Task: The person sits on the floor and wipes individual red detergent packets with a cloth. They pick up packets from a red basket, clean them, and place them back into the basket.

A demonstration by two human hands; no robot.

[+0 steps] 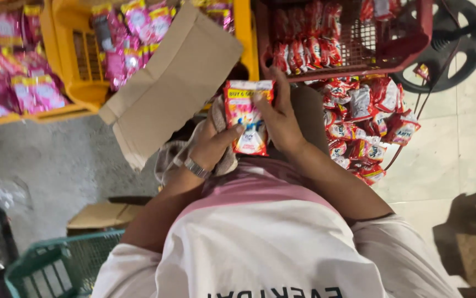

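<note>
I can't see much of the sachet strip (247, 116) I'm holding: my fingers cover both of its edges, and its lower end tucks down against my lap. The cloth (193, 152) under my left wrist is bunched, so its shape is unclear. My left hand (213, 144), with a wristwatch (196, 167) on it, is closed on the strip's left edge, thumb pressed across the front. My right hand (279, 118) grips the right edge, fingers curled over the top. The strip, red and white with a blue patch, stands upright between the two hands, touching both.

Beyond my left hand a flat piece of brown cardboard (169, 83) leans over a yellow crate (78, 66) of pink sachets, hiding part of it. Beyond my right hand sits a red crate (403, 38) of red sachets, cut off at the top edge. Just right of my right forearm lies a loose heap of red sachets (367, 121) on the floor. A green basket (56, 265) sits below my left elbow, partly out of view.
</note>
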